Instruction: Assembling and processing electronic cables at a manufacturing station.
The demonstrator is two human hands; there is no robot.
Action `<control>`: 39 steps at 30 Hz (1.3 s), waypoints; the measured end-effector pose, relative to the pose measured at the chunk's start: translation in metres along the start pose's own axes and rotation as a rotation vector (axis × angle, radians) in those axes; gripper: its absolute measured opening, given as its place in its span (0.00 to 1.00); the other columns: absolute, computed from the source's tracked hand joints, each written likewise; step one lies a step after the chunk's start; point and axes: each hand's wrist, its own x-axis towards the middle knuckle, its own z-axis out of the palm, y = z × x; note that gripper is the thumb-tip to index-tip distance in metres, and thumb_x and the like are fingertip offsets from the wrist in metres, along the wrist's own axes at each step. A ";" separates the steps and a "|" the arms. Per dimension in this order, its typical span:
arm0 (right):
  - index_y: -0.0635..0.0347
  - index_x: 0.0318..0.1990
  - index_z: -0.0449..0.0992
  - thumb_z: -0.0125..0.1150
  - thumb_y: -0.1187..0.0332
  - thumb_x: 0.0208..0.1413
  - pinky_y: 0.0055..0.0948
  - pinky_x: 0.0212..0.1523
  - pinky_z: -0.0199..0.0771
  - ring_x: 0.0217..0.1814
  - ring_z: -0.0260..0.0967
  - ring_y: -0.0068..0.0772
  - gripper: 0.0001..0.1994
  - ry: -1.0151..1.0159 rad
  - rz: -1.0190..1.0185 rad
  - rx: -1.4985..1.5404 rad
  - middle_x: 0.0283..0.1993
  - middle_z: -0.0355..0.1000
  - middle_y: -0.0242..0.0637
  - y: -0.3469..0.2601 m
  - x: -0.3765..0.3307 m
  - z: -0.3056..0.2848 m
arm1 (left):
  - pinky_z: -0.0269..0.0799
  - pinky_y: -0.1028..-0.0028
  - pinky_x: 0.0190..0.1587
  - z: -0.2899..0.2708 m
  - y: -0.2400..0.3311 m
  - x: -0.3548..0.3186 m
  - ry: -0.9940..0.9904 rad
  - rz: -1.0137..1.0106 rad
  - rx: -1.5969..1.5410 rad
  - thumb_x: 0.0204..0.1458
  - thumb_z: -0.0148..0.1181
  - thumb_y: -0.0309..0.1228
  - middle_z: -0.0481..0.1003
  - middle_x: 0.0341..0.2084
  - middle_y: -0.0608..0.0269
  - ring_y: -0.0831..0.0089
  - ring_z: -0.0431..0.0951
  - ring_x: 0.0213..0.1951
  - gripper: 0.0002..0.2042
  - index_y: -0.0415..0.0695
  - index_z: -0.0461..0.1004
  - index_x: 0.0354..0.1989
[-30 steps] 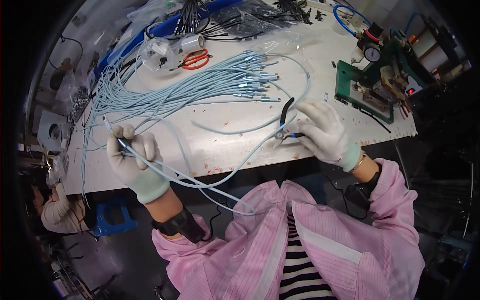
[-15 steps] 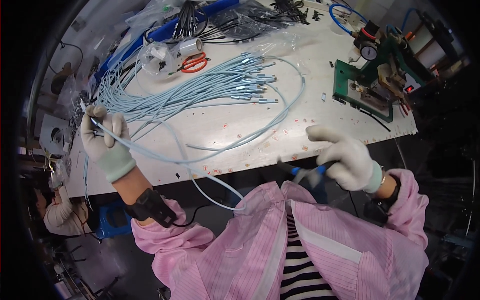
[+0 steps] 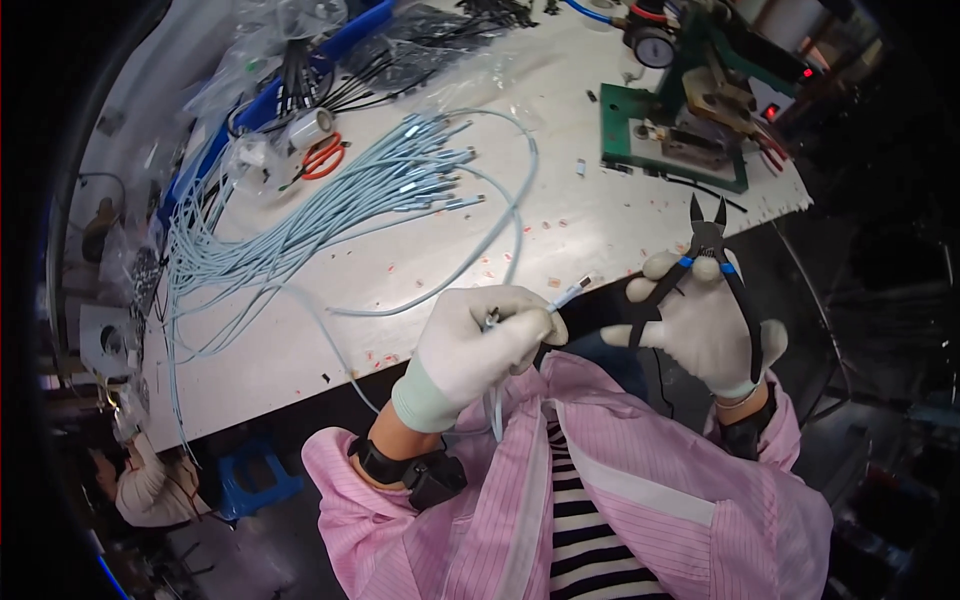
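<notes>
Nearer us than the green press (image 3: pixel 695 110), our left grip (image 3: pixel 480 340) pinches a partly hidden cable (image 3: pixel 497 414), likely light, bendy and best held by its plug (image 3: pixel 571 293), while our right grip (image 3: pixel 700 320) clasps cutters (image 3: pixel 707 235).

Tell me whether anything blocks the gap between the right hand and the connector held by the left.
Nothing visible does. The gap between the right hand, holding the pliers, and the connector in the left hand looks clear.
</notes>
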 end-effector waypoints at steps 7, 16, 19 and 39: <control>0.59 0.31 0.65 0.59 0.76 0.29 0.36 0.33 0.67 0.37 0.67 0.46 0.15 -0.325 -0.381 -1.825 0.41 0.66 0.48 -0.046 -0.003 0.012 | 0.60 0.79 0.19 0.022 -0.001 0.002 0.059 0.299 0.624 0.43 0.52 0.25 0.69 0.11 0.64 0.80 0.67 0.16 0.06 0.35 0.74 0.23; 0.61 0.29 0.66 0.56 0.80 0.26 0.31 0.29 0.67 0.32 0.68 0.45 0.15 -0.573 -0.378 -2.277 0.37 0.68 0.48 -0.065 0.010 0.036 | 0.63 0.78 0.20 0.027 0.007 0.004 -0.036 0.386 0.787 0.40 0.54 0.22 0.69 0.12 0.60 0.73 0.68 0.14 0.03 0.36 0.73 0.21; 0.62 0.34 0.67 0.54 0.79 0.36 0.29 0.30 0.69 0.32 0.70 0.41 0.13 -0.437 -0.151 -1.886 0.36 0.69 0.47 -0.067 0.005 0.031 | 0.63 0.78 0.20 0.026 0.004 0.004 -0.034 0.395 0.780 0.41 0.53 0.22 0.70 0.13 0.60 0.74 0.68 0.14 0.04 0.36 0.73 0.21; 0.63 0.47 0.66 0.59 0.51 0.42 0.40 0.50 0.62 0.53 0.59 0.47 0.28 -0.287 -0.099 -2.655 0.45 0.64 0.47 -0.005 0.065 -0.061 | 0.62 0.81 0.21 -0.003 -0.007 0.008 0.108 0.172 0.624 0.43 0.50 0.23 0.71 0.15 0.63 0.82 0.67 0.16 0.07 0.35 0.75 0.22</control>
